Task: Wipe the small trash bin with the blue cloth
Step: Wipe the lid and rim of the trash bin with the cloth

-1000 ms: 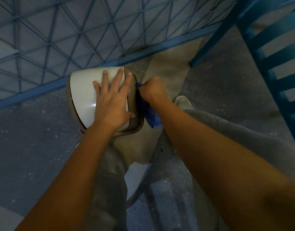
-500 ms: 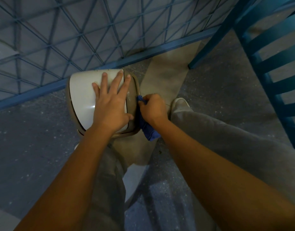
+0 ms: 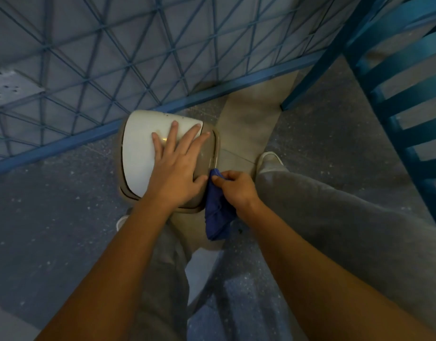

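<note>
Speckled floor by a blue fence: my left hand lies flat on the bin; my right hand, gripping the cloth, has slid toward six o'clock down its side, wiping.

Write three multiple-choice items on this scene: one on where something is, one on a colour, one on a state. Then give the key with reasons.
1. Where does the left hand rest?
A. on the bin's lid
B. on the chair
C. on the floor

2. What colour is the cloth?
A. red
B. blue
C. white

3. How is the cloth held?
A. lying loose on the floor
B. draped over the fence
C. pinched in the right hand

Key: A, its palm lies flat on the bin; B, the fabric is dark blue; C, the fingers close on its top beside the bin's rim.
</note>
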{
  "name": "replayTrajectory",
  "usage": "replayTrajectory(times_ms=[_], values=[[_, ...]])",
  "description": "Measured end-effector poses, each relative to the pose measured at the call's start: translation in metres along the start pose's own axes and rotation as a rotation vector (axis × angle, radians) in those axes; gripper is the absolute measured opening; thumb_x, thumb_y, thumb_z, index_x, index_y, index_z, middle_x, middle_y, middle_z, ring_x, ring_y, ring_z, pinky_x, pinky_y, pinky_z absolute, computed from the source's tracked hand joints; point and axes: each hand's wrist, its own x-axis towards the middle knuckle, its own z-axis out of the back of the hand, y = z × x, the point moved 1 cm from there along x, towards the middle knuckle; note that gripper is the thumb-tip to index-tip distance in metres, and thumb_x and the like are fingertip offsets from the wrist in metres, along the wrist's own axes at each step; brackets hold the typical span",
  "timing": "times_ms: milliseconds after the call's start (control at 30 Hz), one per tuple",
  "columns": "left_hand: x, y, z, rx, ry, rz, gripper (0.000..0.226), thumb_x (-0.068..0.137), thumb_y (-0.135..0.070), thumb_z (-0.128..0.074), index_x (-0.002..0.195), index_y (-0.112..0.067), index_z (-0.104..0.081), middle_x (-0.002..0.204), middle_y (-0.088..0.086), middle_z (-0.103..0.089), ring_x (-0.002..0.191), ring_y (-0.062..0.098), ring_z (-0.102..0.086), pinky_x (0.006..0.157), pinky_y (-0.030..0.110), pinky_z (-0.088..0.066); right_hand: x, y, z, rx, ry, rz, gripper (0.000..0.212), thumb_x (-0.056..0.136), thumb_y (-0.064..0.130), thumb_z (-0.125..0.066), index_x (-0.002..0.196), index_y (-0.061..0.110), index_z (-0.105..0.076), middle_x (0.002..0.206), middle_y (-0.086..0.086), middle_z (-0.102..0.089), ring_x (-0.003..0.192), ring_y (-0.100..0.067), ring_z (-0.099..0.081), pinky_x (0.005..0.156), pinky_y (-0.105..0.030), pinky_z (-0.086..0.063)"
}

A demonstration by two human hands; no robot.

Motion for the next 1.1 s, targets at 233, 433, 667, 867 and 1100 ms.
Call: replayTrajectory(times_ms=[233, 433, 667, 867, 1100], values=[[-0.014, 0.012, 0.002, 0.081, 0.071, -0.020, 0.102, 0.079, -0.009, -0.059, 0.137, -0.032, 0.021, 0.157, -0.006, -0.003, 0.143, 0.029, 0.016, 0.106, 0.057, 0.020, -0.009, -0.014, -0.031, 0.021, 0.130, -0.047, 0.027, 0.090, 0.021, -0.059, 0.095, -0.005, -0.064, 0.087, -0.015, -0.060, 0.082, -0.023, -0.057, 0.082, -0.040, -0.050], [-0.029, 0.016, 0.003, 0.015, -0.006, -0.105, 0.092, 0.072, 0.002, -0.058, 0.144, -0.032, -0.012, 0.145, 0.000, -0.038, 0.143, 0.033, -0.011, 0.107, 0.056, 0.011, -0.012, -0.025, -0.039, 0.004, 0.236, -0.077, 0.019, 0.089, 0.021, -0.061, 0.072, 0.011, -0.059, 0.080, -0.011, -0.061, 0.078, -0.020, -0.057, 0.076, -0.035, -0.049], [-0.040, 0.017, 0.002, -0.137, -0.084, -0.138, 0.053, 0.077, -0.026, -0.050, 0.131, -0.030, -0.047, 0.126, -0.002, -0.060, 0.133, 0.029, -0.037, 0.110, 0.058, -0.009, -0.008, -0.016, -0.013, -0.143, 0.265, -0.105, 0.022, 0.091, 0.023, -0.056, 0.093, 0.003, -0.064, 0.082, -0.012, -0.057, 0.074, -0.018, -0.053, 0.065, -0.028, -0.043], [-0.033, 0.016, 0.002, -0.190, -0.198, 0.150, 0.095, 0.068, -0.068, -0.043, 0.146, -0.020, -0.019, 0.154, 0.008, -0.020, 0.144, 0.027, -0.012, 0.116, 0.047, -0.005, 0.008, 0.018, 0.030, -0.043, 0.004, 0.025, 0.023, 0.095, 0.025, -0.048, 0.089, 0.008, -0.063, 0.084, -0.010, -0.057, 0.087, -0.022, -0.053, 0.080, -0.035, -0.043], [-0.033, 0.022, -0.017, -0.075, -0.059, 0.371, 0.132, 0.050, -0.084, -0.037, 0.145, -0.008, 0.014, 0.155, 0.013, 0.017, 0.143, 0.036, 0.014, 0.112, 0.055, 0.010, 0.001, 0.080, 0.003, -0.082, 0.075, 0.540, 0.026, 0.088, 0.031, -0.059, 0.102, 0.009, -0.066, 0.092, -0.005, -0.060, 0.087, -0.014, -0.054, 0.082, -0.028, -0.044]])
